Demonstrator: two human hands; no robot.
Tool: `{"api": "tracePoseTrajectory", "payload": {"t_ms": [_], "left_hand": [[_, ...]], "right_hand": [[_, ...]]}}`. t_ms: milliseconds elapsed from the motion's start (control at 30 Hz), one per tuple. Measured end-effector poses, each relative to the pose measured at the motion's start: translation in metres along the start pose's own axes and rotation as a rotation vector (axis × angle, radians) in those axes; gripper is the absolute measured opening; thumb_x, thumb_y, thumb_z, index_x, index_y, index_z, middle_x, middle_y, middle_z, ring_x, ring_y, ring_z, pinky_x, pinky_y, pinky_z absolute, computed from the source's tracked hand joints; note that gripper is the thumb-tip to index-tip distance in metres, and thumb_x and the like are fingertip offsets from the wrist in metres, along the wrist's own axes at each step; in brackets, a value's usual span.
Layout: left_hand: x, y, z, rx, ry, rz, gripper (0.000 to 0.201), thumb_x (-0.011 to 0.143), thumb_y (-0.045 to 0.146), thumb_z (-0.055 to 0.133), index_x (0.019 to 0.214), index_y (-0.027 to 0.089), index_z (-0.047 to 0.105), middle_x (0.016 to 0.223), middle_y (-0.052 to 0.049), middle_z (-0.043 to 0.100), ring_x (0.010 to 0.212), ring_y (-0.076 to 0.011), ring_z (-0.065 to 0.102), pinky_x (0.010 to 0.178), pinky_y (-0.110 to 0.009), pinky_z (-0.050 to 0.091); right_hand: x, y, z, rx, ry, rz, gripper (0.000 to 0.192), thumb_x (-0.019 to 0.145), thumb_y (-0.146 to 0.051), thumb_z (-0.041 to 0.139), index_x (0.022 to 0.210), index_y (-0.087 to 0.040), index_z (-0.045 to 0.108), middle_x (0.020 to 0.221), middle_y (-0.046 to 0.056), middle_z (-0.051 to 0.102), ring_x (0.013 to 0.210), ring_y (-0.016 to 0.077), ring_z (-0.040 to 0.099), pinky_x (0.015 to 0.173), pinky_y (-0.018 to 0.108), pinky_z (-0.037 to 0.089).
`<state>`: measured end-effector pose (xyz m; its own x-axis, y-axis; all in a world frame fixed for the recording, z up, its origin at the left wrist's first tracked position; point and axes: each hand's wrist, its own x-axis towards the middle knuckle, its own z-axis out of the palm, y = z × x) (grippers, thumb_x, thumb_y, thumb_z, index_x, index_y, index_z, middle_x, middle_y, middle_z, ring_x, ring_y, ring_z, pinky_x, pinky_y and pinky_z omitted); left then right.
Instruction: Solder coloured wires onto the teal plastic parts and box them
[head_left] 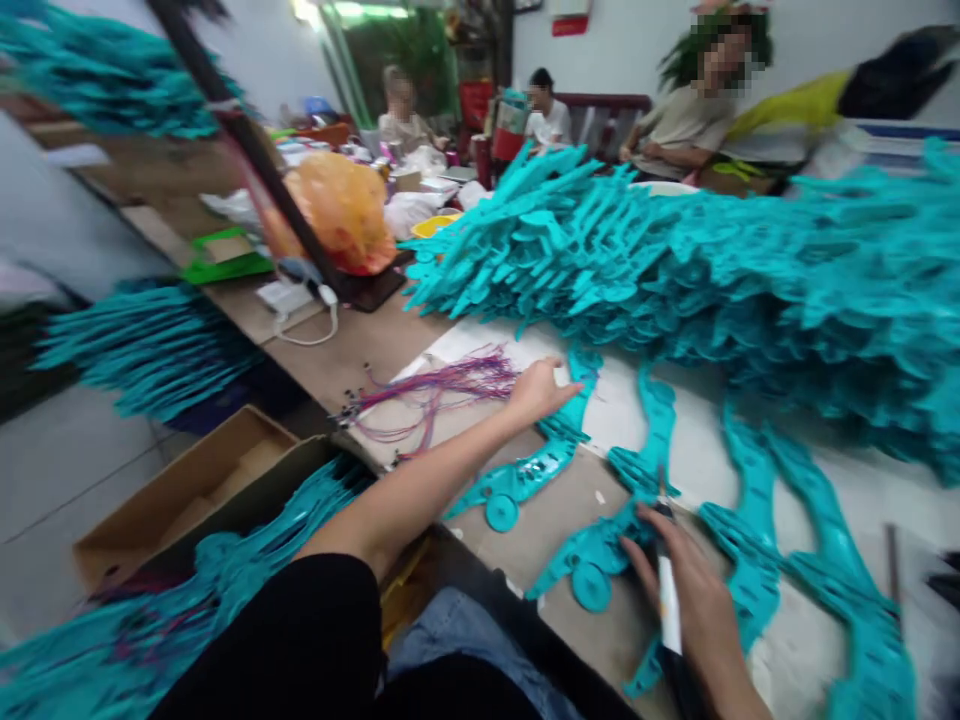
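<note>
My right hand (694, 590) grips a soldering iron (667, 590) with a white and black handle. Its thin tip points away from me over a curved teal plastic piece (592, 550) with a round disc. Over another teal piece (536, 465) is my left hand (541, 388), its thumb and forefinger apart; any thin wire between them is too blurred to make out. Beside its wrist lies a bunch of fine red and purple wires (457, 385) with small dark ends. More teal pieces (750, 480) lie in a row to the right.
A tall heap of teal pieces (675, 270) spans the table's back. An orange bag (337, 210) stands by a dark post (277, 180). At lower left are a cardboard box (187, 490) and wired teal pieces (247, 570). Several people sit beyond, including one person (682, 125) at right.
</note>
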<state>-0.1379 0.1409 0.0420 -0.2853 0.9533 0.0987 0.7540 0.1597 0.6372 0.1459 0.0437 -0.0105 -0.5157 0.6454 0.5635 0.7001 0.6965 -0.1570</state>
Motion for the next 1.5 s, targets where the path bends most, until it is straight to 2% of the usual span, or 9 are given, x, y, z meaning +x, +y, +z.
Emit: {"api": "tracePoseTrajectory", "payload": {"t_ms": [133,300,367,467,633,900,1067,1233,1500], "left_hand": [[-0.023,-0.068,-0.074,-0.044,0.196,0.074,0.022,0.089,0.027,0.056,0.1,0.016,0.071,0.097,-0.006,0.073,0.091,-0.016,0.066,0.082,-0.024,0.049],[-0.052,-0.173,-0.168,0.172,0.245,-0.181,0.019,0.084,0.016,0.054,0.09,0.014,0.072,0.09,-0.007,0.074,0.083,-0.0187,0.065,0.074,-0.026,0.047],[-0.06,-0.2,-0.185,0.186,0.172,-0.199,0.013,0.078,0.016,0.06,0.081,0.015,0.072,0.078,-0.004,0.073,0.074,-0.0181,0.063,0.068,-0.026,0.045],[-0.069,-0.221,-0.189,0.26,0.048,-0.159,0.009,0.073,0.026,0.068,0.075,0.018,0.071,0.076,-0.004,0.071,0.072,-0.0185,0.061,0.066,-0.026,0.043],[-0.075,-0.232,-0.179,0.52,-0.044,-0.031,0.012,0.076,0.031,0.064,0.076,0.02,0.068,0.087,-0.008,0.069,0.091,-0.0248,0.059,0.077,-0.031,0.043],[-0.083,-0.216,-0.186,0.419,0.072,-0.033,0.021,0.089,0.029,0.048,0.091,0.017,0.065,0.088,-0.008,0.068,0.083,-0.0197,0.059,0.076,-0.03,0.043],[-0.103,-0.19,-0.152,0.235,-0.136,0.059,0.02,0.084,0.037,0.058,0.085,0.02,0.067,0.086,-0.006,0.07,0.081,-0.0198,0.062,0.073,-0.027,0.045],[-0.106,-0.188,-0.128,0.243,-0.143,-0.011,0.008,0.077,0.025,0.061,0.071,0.02,0.062,0.081,-0.007,0.068,0.084,-0.022,0.063,0.076,-0.029,0.046],[-0.085,-0.18,-0.17,-0.252,-0.231,-0.189,0.018,0.085,0.033,0.054,0.078,0.018,0.061,0.054,0.002,0.055,0.051,-0.0121,0.053,0.051,-0.022,0.04]], "right_hand": [[0.007,0.007,0.003,-0.009,-0.014,-0.048,0.048,0.091,-0.05,0.053,0.127,-0.019,0.054,0.117,0.011,0.068,0.097,0.0242,0.07,0.089,0.036,0.055],[0.007,0.008,0.002,-0.079,-0.02,-0.056,0.056,0.092,-0.058,0.045,0.132,-0.021,0.051,0.117,0.01,0.067,0.097,0.0265,0.07,0.087,0.038,0.056],[0.008,0.008,0.0,-0.091,-0.047,-0.069,0.059,0.091,-0.06,0.045,0.136,-0.022,0.047,0.119,0.01,0.067,0.098,0.0266,0.07,0.088,0.038,0.056],[0.011,0.007,-0.001,-0.087,-0.075,-0.079,0.064,0.09,-0.065,0.039,0.137,-0.023,0.045,0.119,0.01,0.067,0.097,0.028,0.07,0.088,0.041,0.056],[0.016,0.001,-0.002,-0.079,-0.055,-0.033,0.068,0.087,-0.073,0.035,0.128,-0.022,0.051,0.113,0.011,0.069,0.091,0.0282,0.072,0.085,0.042,0.058],[0.017,-0.003,-0.001,-0.131,-0.038,-0.02,0.056,0.09,-0.064,0.041,0.126,-0.023,0.054,0.114,0.01,0.069,0.091,0.027,0.072,0.085,0.039,0.058],[0.015,0.001,-0.001,-0.096,-0.072,-0.019,0.054,0.089,-0.06,0.047,0.13,-0.024,0.052,0.117,0.01,0.068,0.094,0.0281,0.071,0.087,0.04,0.058],[0.016,-0.002,-0.002,-0.099,-0.056,-0.04,0.052,0.089,-0.058,0.049,0.129,-0.025,0.052,0.115,0.01,0.069,0.093,0.028,0.071,0.088,0.04,0.058],[0.019,-0.011,-0.004,-0.043,-0.057,0.008,0.049,0.09,-0.058,0.048,0.124,-0.023,0.055,0.113,0.01,0.069,0.096,0.027,0.071,0.095,0.038,0.055]]}}
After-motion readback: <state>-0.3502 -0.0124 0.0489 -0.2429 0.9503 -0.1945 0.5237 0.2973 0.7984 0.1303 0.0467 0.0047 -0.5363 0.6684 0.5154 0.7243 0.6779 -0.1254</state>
